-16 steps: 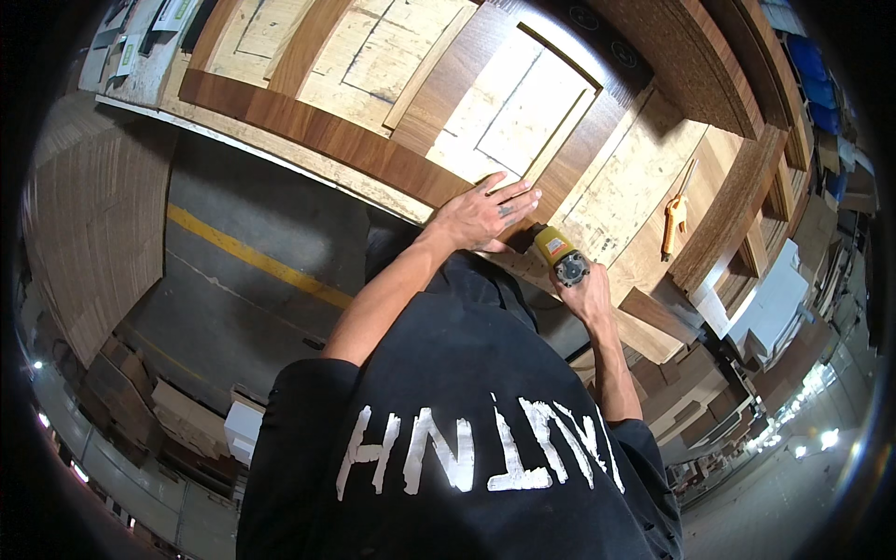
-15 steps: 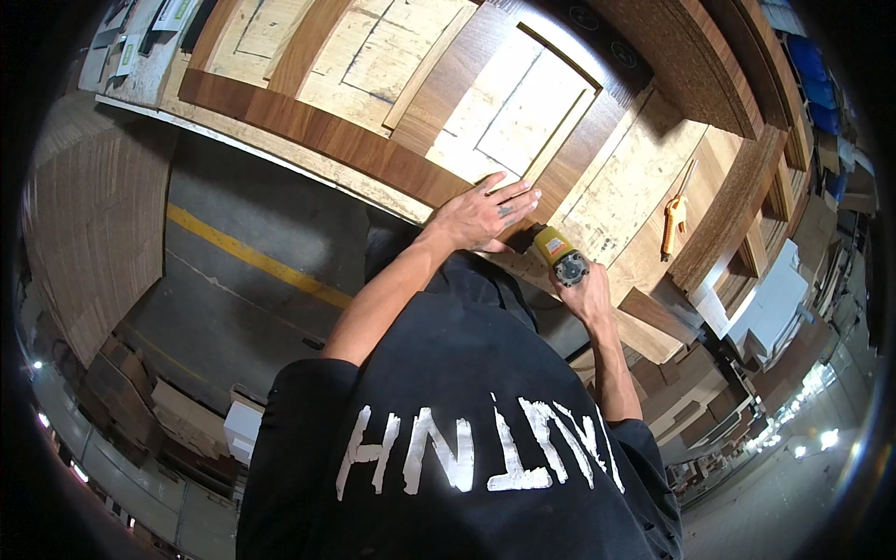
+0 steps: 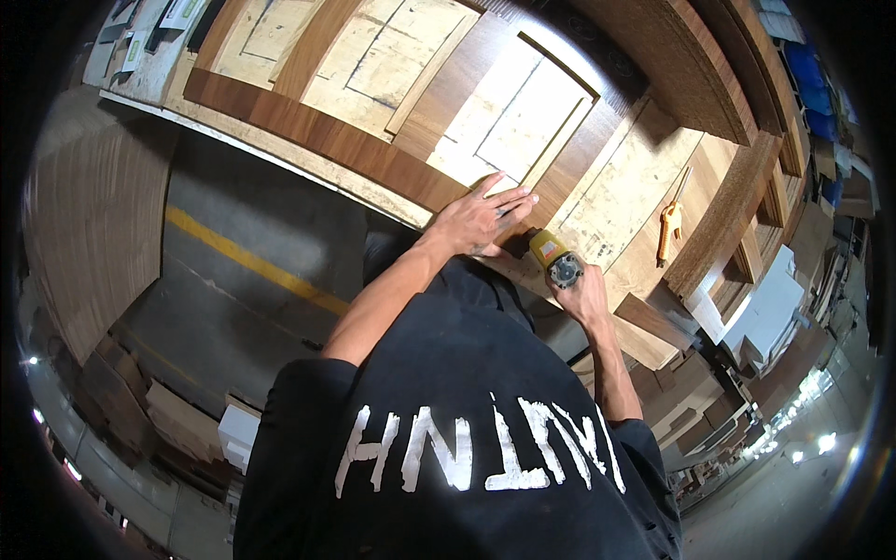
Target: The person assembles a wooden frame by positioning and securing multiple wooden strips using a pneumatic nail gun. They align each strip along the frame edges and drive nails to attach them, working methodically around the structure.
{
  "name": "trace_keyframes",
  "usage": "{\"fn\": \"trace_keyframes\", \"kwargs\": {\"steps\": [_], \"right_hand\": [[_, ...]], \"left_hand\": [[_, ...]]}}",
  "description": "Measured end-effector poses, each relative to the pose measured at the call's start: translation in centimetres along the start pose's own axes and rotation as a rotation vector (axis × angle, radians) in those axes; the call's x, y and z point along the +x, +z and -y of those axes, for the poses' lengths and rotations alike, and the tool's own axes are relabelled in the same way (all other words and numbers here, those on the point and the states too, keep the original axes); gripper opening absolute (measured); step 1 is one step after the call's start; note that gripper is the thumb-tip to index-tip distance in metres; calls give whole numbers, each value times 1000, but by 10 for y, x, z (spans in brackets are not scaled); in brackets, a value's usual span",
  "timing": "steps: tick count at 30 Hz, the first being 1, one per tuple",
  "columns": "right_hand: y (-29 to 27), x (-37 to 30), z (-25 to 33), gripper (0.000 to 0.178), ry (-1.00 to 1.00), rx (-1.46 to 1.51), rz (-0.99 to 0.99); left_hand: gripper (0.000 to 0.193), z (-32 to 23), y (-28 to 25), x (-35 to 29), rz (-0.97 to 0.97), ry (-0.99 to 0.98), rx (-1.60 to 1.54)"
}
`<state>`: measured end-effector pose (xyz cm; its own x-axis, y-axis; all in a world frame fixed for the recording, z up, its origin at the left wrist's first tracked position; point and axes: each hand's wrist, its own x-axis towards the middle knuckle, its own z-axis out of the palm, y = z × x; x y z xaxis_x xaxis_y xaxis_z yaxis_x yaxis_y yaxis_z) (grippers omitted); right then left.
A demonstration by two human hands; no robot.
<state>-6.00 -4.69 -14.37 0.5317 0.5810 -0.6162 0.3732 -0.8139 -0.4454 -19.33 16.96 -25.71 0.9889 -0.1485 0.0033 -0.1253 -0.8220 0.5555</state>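
My left hand (image 3: 481, 222) presses down on the near corner of a brown wooden frame (image 3: 308, 126), its fingers stretched out over the wood. Just right of it, my right hand (image 3: 585, 294) grips a yellow nail gun (image 3: 553, 254) with a round grey cap. The nail gun's dark nose meets the frame's near edge close to my left thumb; the exact contact point is hidden. Thin light strips (image 3: 558, 140) lie along the insides of the frame's openings.
The frame rests on a pale, marked workbench (image 3: 616, 177). To the right lies an orange tool (image 3: 668, 224) with a thin shaft. Brown panels (image 3: 695, 70) stand at the far right. A stack of boards (image 3: 93, 224) is at the left, beside the grey floor with its yellow line (image 3: 252, 261).
The nail gun and my right hand have shifted very slightly left. My left hand stays pressed on the frame, and the view has turned a little.
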Motion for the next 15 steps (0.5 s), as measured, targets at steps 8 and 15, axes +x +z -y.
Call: {"fn": "trace_keyframes", "kwargs": {"steps": [8, 15], "right_hand": [[8, 10, 8, 43, -43, -32, 16], [10, 8, 11, 40, -35, -2, -10]], "left_hand": [[118, -2, -3, 1, 10, -49, -39], [114, -3, 0, -1, -18, -35, -45]]}}
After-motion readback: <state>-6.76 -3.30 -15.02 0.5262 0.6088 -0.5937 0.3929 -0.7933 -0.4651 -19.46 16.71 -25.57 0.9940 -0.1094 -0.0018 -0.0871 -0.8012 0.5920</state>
